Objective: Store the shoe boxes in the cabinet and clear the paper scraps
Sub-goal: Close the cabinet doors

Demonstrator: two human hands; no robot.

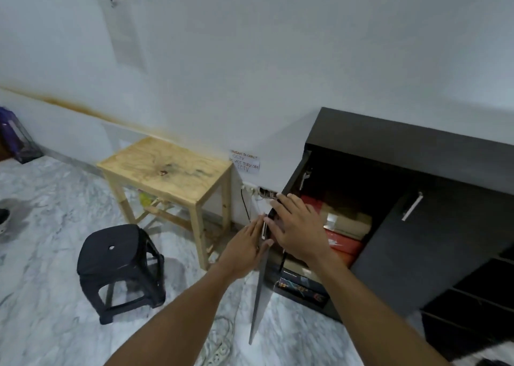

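Observation:
A dark brown cabinet (pixel 417 143) stands against the white wall on the right. Its left door (pixel 260 290) stands open, seen edge-on, with a metal handle near its top. Inside lie stacked shoe boxes: a brown one (pixel 350 221), a red-orange one (pixel 345 244) and a black one (pixel 303 285) at the bottom. My left hand (pixel 244 249) lies flat with straight fingers against the door's outer face by the handle. My right hand (pixel 294 226) rests over the door's top edge, fingers spread. No paper scraps are in view.
A small wooden table (pixel 167 168) stands left of the cabinet, a black plastic stool (pixel 119 265) in front of it. A white power strip (pixel 219 351) and cable lie on the marble floor. The cabinet's right door (pixel 403 254) is partly open; open shelves at far right.

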